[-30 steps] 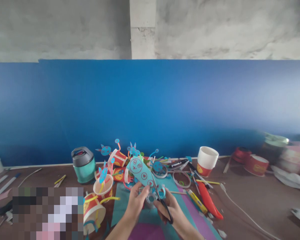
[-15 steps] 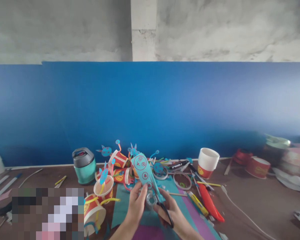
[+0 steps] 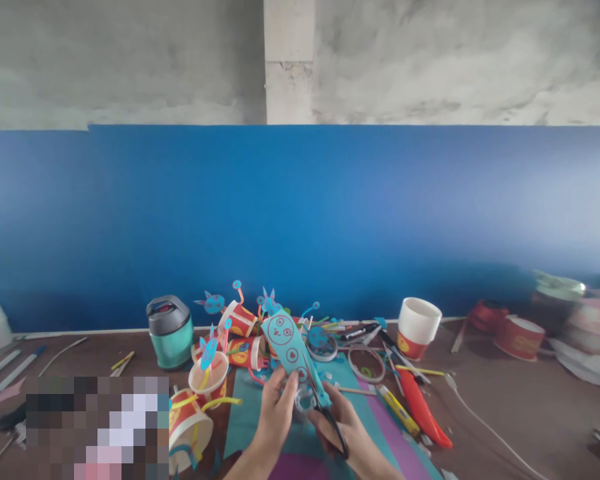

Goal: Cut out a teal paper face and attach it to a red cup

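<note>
My left hand [image 3: 277,408] pinches a light-blue strip of paper [image 3: 286,343] between thumb and fingers. Drawn on the strip in dark red are a round face and smaller circles with hearts. In my right hand [image 3: 344,421] is a pair of scissors [image 3: 336,430] with black handles, my fingers around the grips. Its blades lie along the right edge of the paper, partly hidden by it. Below and between my hands, a roll of clear tape [image 3: 305,400] rests on the blue paper sheet [image 3: 250,420].
Left are red-and-white paper cups [image 3: 209,377] with blue cut-outs and straws, and a teal flask [image 3: 171,332]. Rightward lie a yellow cutter [image 3: 398,409] and a red curved object [image 3: 425,410]. A white-and-red cup [image 3: 419,328] stands behind; a white cable [image 3: 490,427] crosses the table.
The view has shifted slightly. Both hands keep their grip on the paper strip and the scissors, with the blades still along the strip's right edge.
</note>
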The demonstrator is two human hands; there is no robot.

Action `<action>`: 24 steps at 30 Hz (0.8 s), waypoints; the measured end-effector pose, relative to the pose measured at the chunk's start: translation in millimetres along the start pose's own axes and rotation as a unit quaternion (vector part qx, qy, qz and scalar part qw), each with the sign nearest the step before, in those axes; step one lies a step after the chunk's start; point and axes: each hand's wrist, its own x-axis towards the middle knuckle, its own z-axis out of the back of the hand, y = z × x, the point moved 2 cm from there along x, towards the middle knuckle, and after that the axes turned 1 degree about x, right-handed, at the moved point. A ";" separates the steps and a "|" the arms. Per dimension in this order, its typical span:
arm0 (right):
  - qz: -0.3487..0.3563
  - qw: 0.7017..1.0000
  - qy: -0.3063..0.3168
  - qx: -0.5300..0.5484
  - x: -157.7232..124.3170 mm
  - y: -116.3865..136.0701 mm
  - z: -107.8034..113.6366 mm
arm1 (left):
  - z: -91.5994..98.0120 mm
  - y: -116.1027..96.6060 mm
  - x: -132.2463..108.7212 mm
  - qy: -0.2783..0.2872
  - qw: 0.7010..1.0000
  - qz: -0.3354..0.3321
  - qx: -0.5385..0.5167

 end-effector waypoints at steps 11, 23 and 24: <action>-0.015 0.999 0.026 -0.028 -1.8 10.5 -2.0 | 3.7 0.6 1.6 0.010 1.000 0.008 -0.025; -0.025 0.997 0.077 0.012 -8.3 6.9 -1.5 | 11.6 6.5 4.0 -0.098 0.994 -0.006 0.039; -0.020 0.997 0.072 0.017 -8.3 7.2 -1.8 | 11.2 6.7 4.0 -0.090 0.995 -0.013 0.047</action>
